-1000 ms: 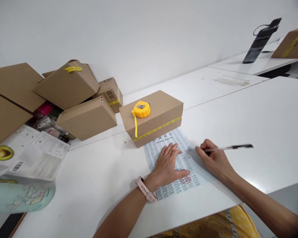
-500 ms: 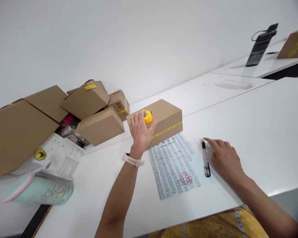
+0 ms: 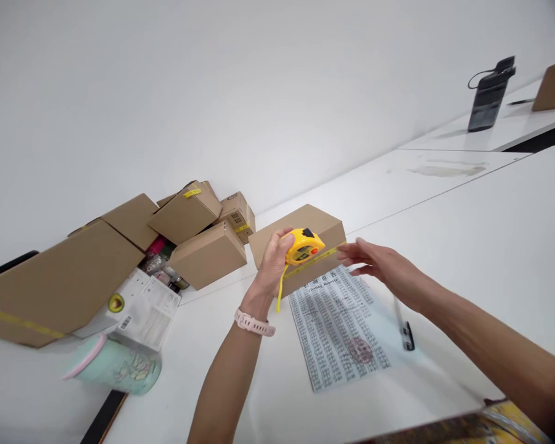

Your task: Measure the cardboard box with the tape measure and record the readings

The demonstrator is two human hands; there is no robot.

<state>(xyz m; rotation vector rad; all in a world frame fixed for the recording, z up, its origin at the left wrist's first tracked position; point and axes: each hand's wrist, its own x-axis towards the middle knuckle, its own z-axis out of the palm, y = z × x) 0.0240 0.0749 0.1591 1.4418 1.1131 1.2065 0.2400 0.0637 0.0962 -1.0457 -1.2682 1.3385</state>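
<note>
My left hand (image 3: 272, 262) is closed around a yellow tape measure (image 3: 300, 246), raised in front of a closed cardboard box (image 3: 298, 225). A yellow strap hangs from the tape measure. Yellow tape runs along the box's front side. At the right end of that box is my right hand (image 3: 383, 262), its fingers slightly apart and bent, holding nothing; whether they touch the box I cannot tell. Below lies a printed sheet (image 3: 333, 339) with a red round stamp. A pen (image 3: 407, 336) rests right of the sheet, partly hidden by my right hand.
Several cardboard boxes (image 3: 208, 253) are piled at the left, beside a white package (image 3: 150, 308) with an avocado picture. A mint-green tumbler (image 3: 120, 367) lies in front of them. Far right stand a dark water bottle (image 3: 488, 98) and another taped box (image 3: 552, 86).
My left hand has picked the tape measure up off the box top. My right hand has moved from beside the pen up to the box's right end. The view has shifted slightly.
</note>
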